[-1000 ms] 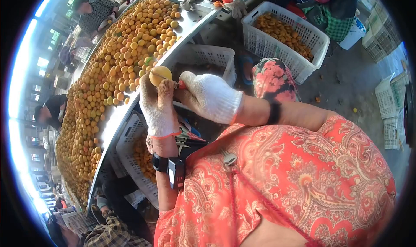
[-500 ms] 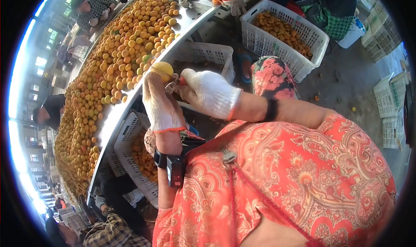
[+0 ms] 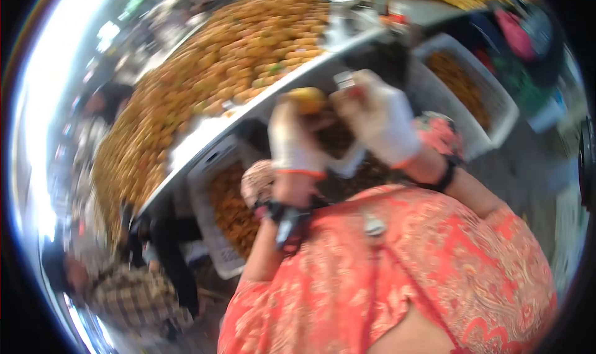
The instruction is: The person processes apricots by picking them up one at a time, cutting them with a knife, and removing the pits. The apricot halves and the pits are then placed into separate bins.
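Note:
Blur softens the whole view. My left hand (image 3: pixel 292 133), in a white glove with an orange cuff, is closed on an orange-yellow apricot (image 3: pixel 307 100). To its right my right hand (image 3: pixel 382 115), also gloved, is closed on a small tool (image 3: pixel 356 92) with a reddish part; a pale metallic bit shows at its upper end. The two hands are apart. Behind them a large heap of apricots (image 3: pixel 230 49) covers the metal table (image 3: pixel 202 135).
A white crate (image 3: pixel 208 226) of orange pieces stands at the lower left, another crate (image 3: pixel 506 119) of orange pieces at the right. Below my hands is a container with dark contents. A co-worker in a plaid shirt (image 3: pixel 133 295) is at the lower left.
The view has shifted and blurred. My right hand has moved away from the apricot and up, and a gap now shows between my hands. My left hand still holds the apricot.

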